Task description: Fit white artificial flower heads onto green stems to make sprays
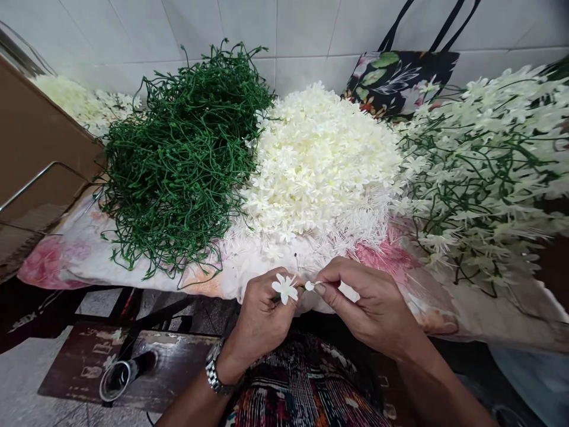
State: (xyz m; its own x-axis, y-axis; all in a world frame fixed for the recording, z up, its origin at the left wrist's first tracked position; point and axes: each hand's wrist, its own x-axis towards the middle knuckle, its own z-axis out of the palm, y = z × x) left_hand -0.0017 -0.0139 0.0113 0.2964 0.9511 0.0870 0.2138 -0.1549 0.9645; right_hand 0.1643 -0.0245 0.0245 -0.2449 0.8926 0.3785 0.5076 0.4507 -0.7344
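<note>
At the left edge of the frame, a brown cardboard panel (48, 118) is standing beside the table (80, 261), which is being covered by a flower-printed cloth. Below, at lower left, a clear cup (118, 379) is being supported by a brown wooden surface (178, 356). At upper left of centre, a tangled heap of green stems (186, 148) is being carried by the table. At lower centre, a green stem (302, 288) is being held by the left hand (262, 311); its grip is being kept folded, and a white blossom (285, 289) is being displayed over the fingers. A metal watch (215, 369) is being worn on that wrist. Behind the hands, a heap of loose white blossoms (324, 160) is being carried at the centre. Just beside the stem, a small white piece (312, 286) is being pinched between thumb and forefinger by the grip of the right hand (368, 302). At upper right, a black floral bag (402, 80) is being partly hidden by a bunch of blossoms on green stems (493, 166).
</note>
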